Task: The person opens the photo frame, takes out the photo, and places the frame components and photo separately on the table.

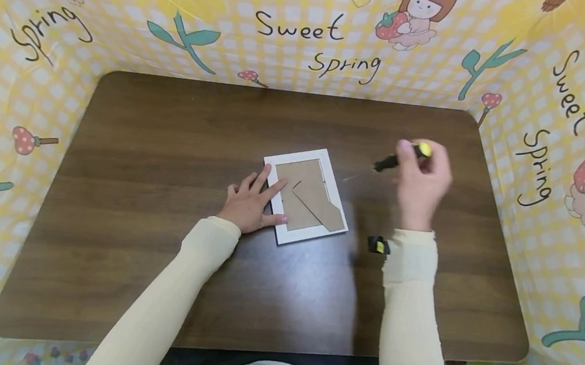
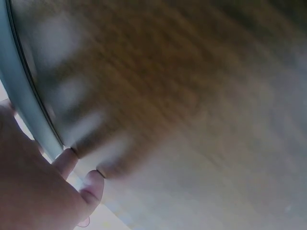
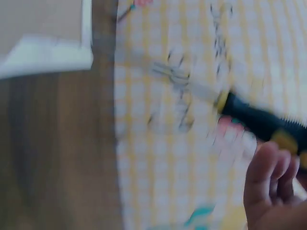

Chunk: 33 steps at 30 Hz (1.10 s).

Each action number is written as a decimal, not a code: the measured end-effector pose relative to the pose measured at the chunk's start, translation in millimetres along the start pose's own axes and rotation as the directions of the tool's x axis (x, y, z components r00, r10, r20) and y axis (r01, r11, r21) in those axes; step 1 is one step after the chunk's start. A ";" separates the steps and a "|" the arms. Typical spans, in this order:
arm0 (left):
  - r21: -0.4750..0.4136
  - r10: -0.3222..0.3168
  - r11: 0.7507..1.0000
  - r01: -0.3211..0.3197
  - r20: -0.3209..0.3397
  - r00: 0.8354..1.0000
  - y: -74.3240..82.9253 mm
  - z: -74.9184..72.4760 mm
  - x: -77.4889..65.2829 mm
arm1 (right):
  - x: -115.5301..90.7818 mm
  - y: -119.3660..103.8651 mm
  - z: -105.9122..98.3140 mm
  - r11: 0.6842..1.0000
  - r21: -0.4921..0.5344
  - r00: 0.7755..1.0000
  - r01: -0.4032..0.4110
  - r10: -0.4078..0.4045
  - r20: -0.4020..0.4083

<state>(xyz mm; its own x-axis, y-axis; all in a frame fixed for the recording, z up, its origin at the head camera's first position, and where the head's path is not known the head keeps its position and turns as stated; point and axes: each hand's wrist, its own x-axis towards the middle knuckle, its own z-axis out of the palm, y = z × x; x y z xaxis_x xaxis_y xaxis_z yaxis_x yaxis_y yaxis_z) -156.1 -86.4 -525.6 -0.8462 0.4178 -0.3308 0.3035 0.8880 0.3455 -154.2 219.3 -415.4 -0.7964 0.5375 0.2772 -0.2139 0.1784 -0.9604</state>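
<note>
A white picture frame (image 1: 314,197) lies on the table with its brown backing board (image 1: 298,177) and stand flap (image 1: 329,212) facing up. My left hand (image 1: 250,205) rests on its left side, fingers spread and thumb over the lower left border. In the left wrist view the fingertips (image 2: 67,160) are right by an edge at the left. Right of the frame, my right hand (image 1: 425,180) grips a screwdriver (image 3: 259,117) by its black and yellow handle. The thin metal shaft (image 3: 196,89) points left toward the frame and looks blurred in the right wrist view.
The brown wooden table (image 1: 139,179) has rounded corners. Beside the right sleeve (image 1: 412,258) shows a small black and yellow block (image 1: 378,245). Yellow checked cloth (image 1: 294,53) with printed words and figures stands up behind the table and along both sides.
</note>
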 end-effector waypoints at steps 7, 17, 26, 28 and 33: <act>0.012 0.007 1.000 -0.007 -0.019 1.000 -4.9 5.1 0.1 | 3.9 42.2 -67.3 0.913 0.048 0.890 -0.404 0.405 -0.207; -0.015 -0.017 1.000 0.017 0.026 1.000 -0.9 -2.9 -4.9 | -15.4 93.0 -89.9 0.660 -0.641 0.876 -0.391 0.480 -0.040; -0.029 -0.018 0.999 0.019 0.032 0.999 -3.0 2.4 -0.5 | -28.5 86.7 -63.0 0.536 -0.843 0.945 -0.049 0.299 0.135; -0.036 -0.016 0.999 0.017 0.029 0.999 -2.8 2.7 -0.4 | -38.9 82.4 -45.9 0.592 -0.805 0.949 0.024 0.241 0.205; -0.032 -0.025 0.999 0.026 0.019 0.999 1.3 1.5 -0.3 | -64.1 71.2 -5.5 0.721 -0.689 0.766 0.072 0.403 0.501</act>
<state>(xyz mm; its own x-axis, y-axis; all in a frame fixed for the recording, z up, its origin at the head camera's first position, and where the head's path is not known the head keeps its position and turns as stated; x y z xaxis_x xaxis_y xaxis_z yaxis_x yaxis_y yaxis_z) -154.8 -85.1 -526.3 -0.8448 0.3991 -0.3563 0.2674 0.8918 0.3648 -115.3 202.1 -501.4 -0.9796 0.0706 -0.1880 0.1785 0.7355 -0.6536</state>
